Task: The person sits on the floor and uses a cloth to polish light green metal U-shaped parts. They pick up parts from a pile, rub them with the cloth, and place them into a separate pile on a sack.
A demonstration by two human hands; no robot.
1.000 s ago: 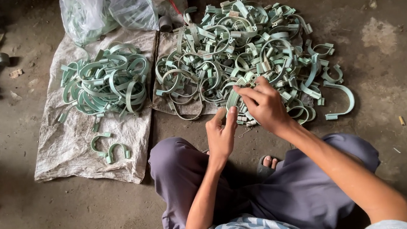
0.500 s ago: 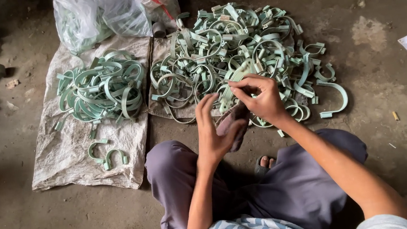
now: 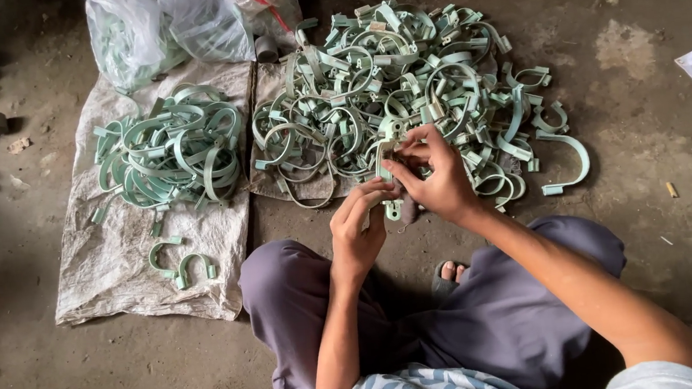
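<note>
Both hands, left point(image 3: 360, 234) and right point(image 3: 439, 179), pinch one green clip point(image 3: 388, 184) at centre frame; two clip heaps point(image 3: 403, 87) lie above, two loose clips point(image 3: 177, 263) at left.

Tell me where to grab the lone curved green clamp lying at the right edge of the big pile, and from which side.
Probably grip the curved clamp mid-arc, coming from the right: it lies flat on the floor, its outer curve clear of the big pile.

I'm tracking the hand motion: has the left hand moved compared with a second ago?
Yes. The left hand has lifted away from the big pile of green clamps, toward the purple-trousered knee, and now meets the right hand on one clamp piece.
</note>
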